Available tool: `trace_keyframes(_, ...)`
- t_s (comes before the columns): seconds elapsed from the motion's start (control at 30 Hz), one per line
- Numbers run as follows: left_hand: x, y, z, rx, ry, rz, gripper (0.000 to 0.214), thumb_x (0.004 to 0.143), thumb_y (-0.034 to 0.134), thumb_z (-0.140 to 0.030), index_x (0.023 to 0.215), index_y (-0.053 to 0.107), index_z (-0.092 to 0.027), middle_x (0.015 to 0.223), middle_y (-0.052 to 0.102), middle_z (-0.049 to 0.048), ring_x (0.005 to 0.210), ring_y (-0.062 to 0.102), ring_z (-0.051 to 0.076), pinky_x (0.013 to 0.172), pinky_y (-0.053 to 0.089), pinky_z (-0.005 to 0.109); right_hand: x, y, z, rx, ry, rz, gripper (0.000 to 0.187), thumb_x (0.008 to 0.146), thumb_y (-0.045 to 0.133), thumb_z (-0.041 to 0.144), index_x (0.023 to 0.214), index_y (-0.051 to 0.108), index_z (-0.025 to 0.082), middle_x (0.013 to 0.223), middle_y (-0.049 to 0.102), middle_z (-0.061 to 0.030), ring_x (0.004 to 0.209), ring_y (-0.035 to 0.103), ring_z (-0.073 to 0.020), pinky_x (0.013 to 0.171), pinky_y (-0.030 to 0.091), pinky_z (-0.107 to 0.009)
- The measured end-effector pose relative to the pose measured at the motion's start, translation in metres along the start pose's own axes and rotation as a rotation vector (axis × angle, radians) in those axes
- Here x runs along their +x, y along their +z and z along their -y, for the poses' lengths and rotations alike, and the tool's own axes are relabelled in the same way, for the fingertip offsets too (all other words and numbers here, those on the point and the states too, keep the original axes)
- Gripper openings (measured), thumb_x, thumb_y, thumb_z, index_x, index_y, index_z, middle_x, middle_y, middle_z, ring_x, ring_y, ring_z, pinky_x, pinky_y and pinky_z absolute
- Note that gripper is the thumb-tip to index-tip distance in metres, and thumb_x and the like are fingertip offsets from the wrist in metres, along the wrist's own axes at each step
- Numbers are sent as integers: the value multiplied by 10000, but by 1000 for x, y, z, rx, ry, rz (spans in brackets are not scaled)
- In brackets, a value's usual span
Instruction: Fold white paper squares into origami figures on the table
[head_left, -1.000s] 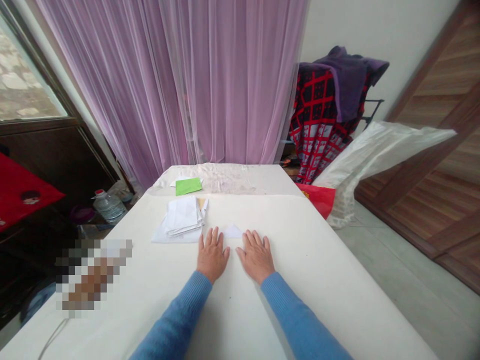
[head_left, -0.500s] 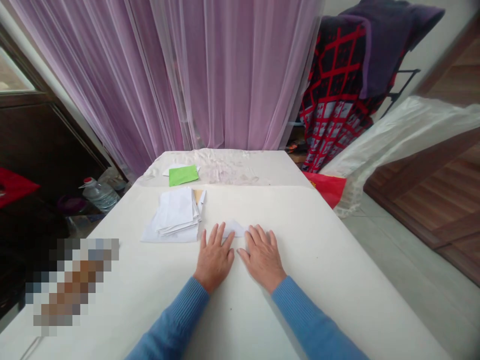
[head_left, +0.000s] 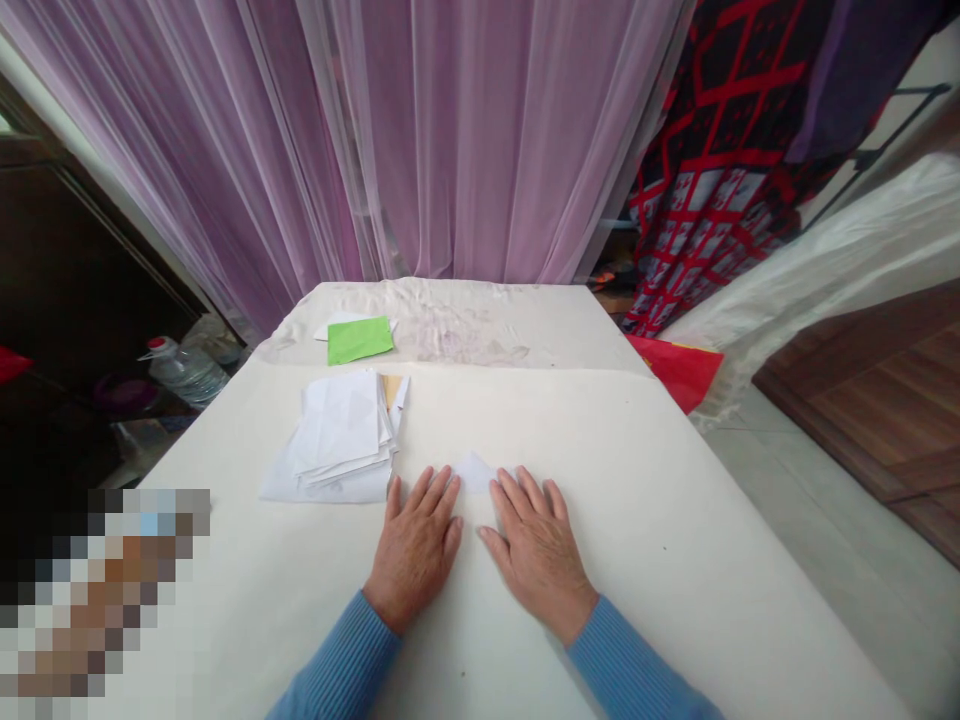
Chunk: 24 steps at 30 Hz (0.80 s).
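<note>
A small piece of folded white paper (head_left: 475,472) with a pointed top lies flat on the white table (head_left: 660,620). My left hand (head_left: 417,545) rests palm down, its fingertips on the paper's left end. On the right end press the fingertips of my right hand (head_left: 536,550), also flat with the fingers stretched out. The hands cover both ends of the paper, and only its middle shows. Just beyond my left hand sits a stack of white paper sheets (head_left: 341,425), with a tan piece (head_left: 391,390) poking out at its right.
A green paper (head_left: 360,340) lies over a white one near the far edge. Purple curtains (head_left: 465,140) hang behind the table. A plastic water bottle (head_left: 187,372) stands at left, a red bag (head_left: 679,370) at right. A blurred-out patch (head_left: 105,600) covers something at front left.
My view has tilted down and come closer. My left thumb has moved off the paper, and both hands have slid slightly outward along it, staying flat.
</note>
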<state>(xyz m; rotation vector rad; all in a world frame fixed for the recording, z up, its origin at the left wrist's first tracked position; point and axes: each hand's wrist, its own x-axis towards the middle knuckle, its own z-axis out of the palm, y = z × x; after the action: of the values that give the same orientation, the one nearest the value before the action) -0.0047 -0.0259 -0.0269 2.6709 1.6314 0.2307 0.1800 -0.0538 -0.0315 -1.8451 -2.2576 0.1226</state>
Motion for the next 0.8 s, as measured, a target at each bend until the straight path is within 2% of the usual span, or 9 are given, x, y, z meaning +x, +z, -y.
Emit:
trace_keyframes(0.13, -4, 6, 0, 71, -10, -49, 509, 963, 334, -369, 1427, 432, -182, 1500, 407, 81, 1400, 349, 275, 1146, 263, 529, -1, -2, -3, -11, 84, -8, 531, 957, 369, 463, 1402, 472, 192, 1496, 414, -80, 1401, 276, -317, 1135, 138, -534)
trace_keyframes(0.27, -8, 7, -6, 116, -42, -54, 537, 953, 347, -376, 1418, 440, -125, 1499, 402, 127, 1398, 347, 299, 1147, 250, 530, 0, -3, -1, -20, 106, -24, 518, 956, 376, 450, 1392, 476, 187, 1497, 412, -86, 1400, 274, -313, 1130, 151, -536)
trace_keyframes(0.47, -6, 0, -10, 79, -70, -86, 506, 945, 386, -380, 1368, 494, -124, 1452, 476, 128, 1355, 408, 298, 1136, 266, 531, 3, -2, 0, -17, 142, -121, 452, 952, 414, 405, 1320, 534, 172, 1448, 475, -105, 1376, 316, -298, 1115, 187, -517)
trace_keyframes(0.63, 2, -4, -5, 35, -61, -168, 382, 927, 466, -303, 1257, 565, -140, 1304, 608, 121, 1222, 527, 276, 1086, 340, 516, 12, -1, -6, 20, 181, -222, 280, 937, 463, 332, 1114, 645, 214, 1347, 573, -82, 1323, 395, -291, 1070, 260, -483)
trace_keyframes(0.73, 8, -10, -3, 6, -57, -170, 319, 915, 509, -296, 1177, 592, -135, 1217, 637, 118, 1138, 561, 270, 1039, 385, 499, 21, -4, -9, 51, 198, -222, 204, 918, 502, 310, 1004, 663, 218, 1289, 612, -70, 1277, 443, -273, 1039, 298, -433)
trace_keyframes(0.8, 13, -15, -3, -21, -58, -147, 253, 919, 512, -295, 1093, 617, -145, 1143, 649, 108, 1063, 580, 261, 981, 430, 469, 27, -8, -10, 67, 213, -188, 176, 891, 545, 307, 1001, 654, 223, 1278, 612, -72, 1234, 476, -259, 994, 333, -400)
